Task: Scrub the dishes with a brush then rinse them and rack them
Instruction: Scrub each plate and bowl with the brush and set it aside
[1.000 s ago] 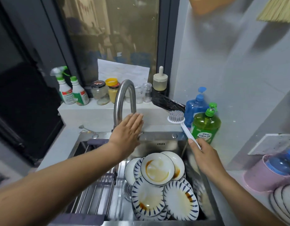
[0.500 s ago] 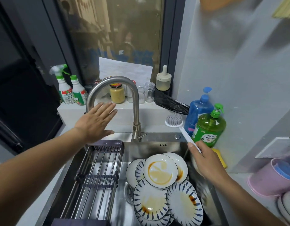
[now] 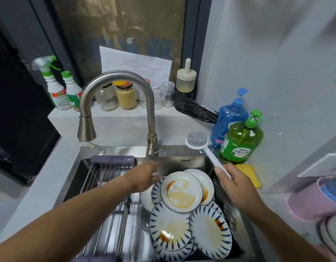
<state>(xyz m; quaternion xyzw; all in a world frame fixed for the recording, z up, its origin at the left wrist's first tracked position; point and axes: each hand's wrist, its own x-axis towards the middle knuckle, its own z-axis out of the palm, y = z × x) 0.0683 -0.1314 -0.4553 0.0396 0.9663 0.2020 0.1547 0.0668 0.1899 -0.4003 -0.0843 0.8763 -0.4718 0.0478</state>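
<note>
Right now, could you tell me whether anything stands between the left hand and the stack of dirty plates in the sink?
Nothing visible does. The left hand, blurred, is over the back of the sink, right at the rim of the plates. The faucet spout is off to the left above the rack, out of the path.

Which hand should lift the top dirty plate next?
Left. The left hand is free, reaching beside the top plate; the right hand already grips the brush.
</note>
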